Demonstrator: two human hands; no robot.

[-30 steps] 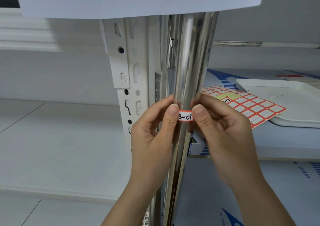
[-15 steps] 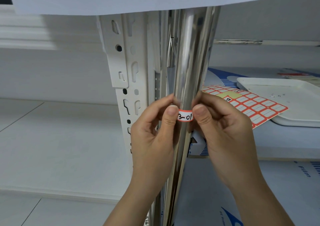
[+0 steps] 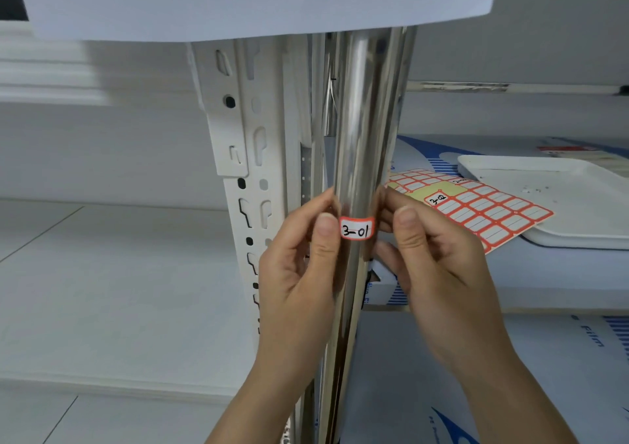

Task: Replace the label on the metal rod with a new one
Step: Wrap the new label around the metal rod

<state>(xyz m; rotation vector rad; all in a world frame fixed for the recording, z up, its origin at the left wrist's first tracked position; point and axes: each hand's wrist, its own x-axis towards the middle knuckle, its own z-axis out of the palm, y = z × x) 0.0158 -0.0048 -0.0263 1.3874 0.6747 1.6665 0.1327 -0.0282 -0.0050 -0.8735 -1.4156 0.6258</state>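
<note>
Flanking the shiny upright metal rod point(image 3: 360, 144), both thumbs now sit apart from the white red-bordered label marked "3-01" point(image 3: 356, 228), where half a second ago they overlapped its two ends and hid part of the writing; the whole label now shows, stuck flat on the front of the rod. The left hand point(image 3: 299, 273) is on the rod's left side, its thumb tip just beside the label's left edge and its curled fingers wrapped behind the rod, so it holds the rod loosely. The right hand point(image 3: 439, 273) is on the rod's right side, thumb raised a little clear of the label's right edge, fingers curled toward the rod's back; whether they press the metal cannot be told.

Left of the rod, close against it, stands the white slotted steel shelf post point(image 3: 245, 171), leaving only a narrow gap for the left hand. Right of the rod and behind it, the red-and-white sheet of blank stickers point(image 3: 483, 212) lies on the shelf, one sticker on it marked "3-02", and its far corner rests on the white plastic tray point(image 3: 561, 198). Above the rod, a white board's edge point(image 3: 258, 4) overhangs its top. Below the hands, the rod runs on bare to the bottom of the view.
</note>
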